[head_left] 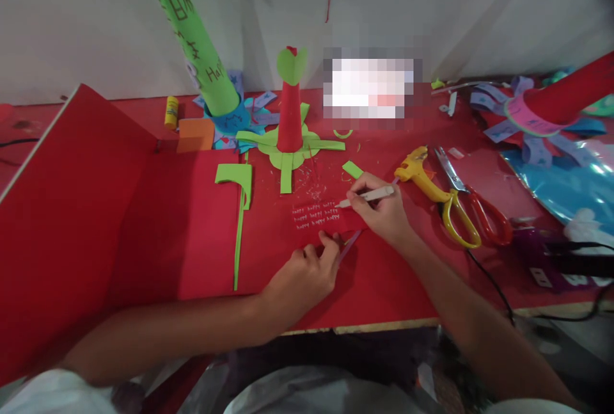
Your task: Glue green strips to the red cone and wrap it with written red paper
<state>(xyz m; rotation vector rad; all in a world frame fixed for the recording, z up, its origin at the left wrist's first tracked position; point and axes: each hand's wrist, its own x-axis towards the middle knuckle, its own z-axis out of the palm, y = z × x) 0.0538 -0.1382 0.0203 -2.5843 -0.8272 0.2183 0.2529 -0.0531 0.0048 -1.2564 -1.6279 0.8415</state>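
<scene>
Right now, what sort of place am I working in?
Most likely a craft workspace: scissors and what looks like a yellow glue gun lie out, and a red cone stands on a green, flower-shaped base.

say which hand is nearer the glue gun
Right. The right hand, with a white pen, is close, below-left of the glue gun; the left hand is farther left and lower in view.
</scene>
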